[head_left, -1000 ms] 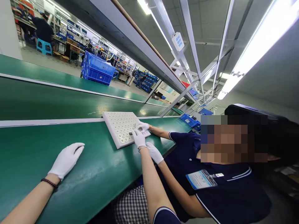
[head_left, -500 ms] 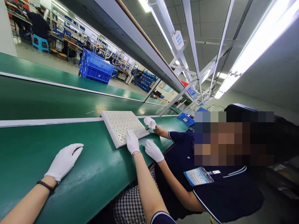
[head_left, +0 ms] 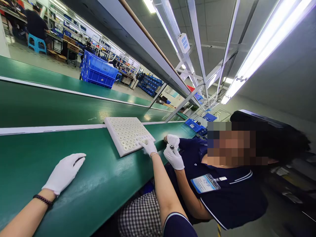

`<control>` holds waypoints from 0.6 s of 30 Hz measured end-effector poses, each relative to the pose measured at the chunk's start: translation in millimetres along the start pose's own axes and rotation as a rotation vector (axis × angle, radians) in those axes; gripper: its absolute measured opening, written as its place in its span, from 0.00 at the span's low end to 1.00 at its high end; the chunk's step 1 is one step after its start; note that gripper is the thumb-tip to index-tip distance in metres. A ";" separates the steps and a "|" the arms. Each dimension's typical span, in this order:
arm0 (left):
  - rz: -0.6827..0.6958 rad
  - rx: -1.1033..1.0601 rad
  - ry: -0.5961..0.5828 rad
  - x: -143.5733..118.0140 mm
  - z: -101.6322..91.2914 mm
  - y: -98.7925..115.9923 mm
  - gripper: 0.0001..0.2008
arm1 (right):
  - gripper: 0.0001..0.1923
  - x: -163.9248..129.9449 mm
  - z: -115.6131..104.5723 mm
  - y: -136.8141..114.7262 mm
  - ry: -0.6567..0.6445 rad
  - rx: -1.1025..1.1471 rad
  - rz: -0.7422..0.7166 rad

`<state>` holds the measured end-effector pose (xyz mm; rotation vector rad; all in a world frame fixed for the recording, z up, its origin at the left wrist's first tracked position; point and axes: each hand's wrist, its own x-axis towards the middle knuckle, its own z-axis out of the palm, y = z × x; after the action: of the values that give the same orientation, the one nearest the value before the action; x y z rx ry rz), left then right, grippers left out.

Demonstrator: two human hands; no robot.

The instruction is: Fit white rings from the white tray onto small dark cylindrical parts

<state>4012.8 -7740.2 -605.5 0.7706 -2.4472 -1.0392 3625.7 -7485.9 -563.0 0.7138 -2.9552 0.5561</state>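
My left hand (head_left: pixel 63 173), in a white glove, rests on the green bench surface (head_left: pixel 103 194) with nothing in it. Its fingers are stretched out, and a gap shows between thumb and fingers. Over the near right part of a white foam tray (head_left: pixel 116 140) is my gloved right hand (head_left: pixel 149 147). Its fingertips are drawn together at the tray's holes; whatever they pinch is too small to make out. Rows of round, ring-like pieces (head_left: pixel 125 148) sit in the tray. Beside me, a co-worker's gloved hands (head_left: pixel 174 158) hold a small dark cylindrical part (head_left: pixel 172 146).
The co-worker (head_left: pixel 192 177) sits close on my right. A white strip (head_left: pixel 49 129) runs along the bench behind the tray. Stacked blue crates (head_left: pixel 98 70) stand beyond the bench, and blue bins (head_left: pixel 195 125) lie at its far end. A metal post (head_left: pixel 181 103) rises behind the tray.
My right hand has moved right along the tray's near edge, its fingers drawing together. The co-worker's hands have come together away from the tray around the dark part. My left hand stays resting.
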 end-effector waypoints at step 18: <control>0.005 0.024 -0.025 3.4 2.2 -3.1 0.26 | 0.26 -59.2 -115.6 108.8 0.183 0.101 0.008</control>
<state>4010.0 -7742.8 -608.8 0.7628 -2.4859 -1.0258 3625.6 -7329.1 -499.0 0.6230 -2.7791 0.7337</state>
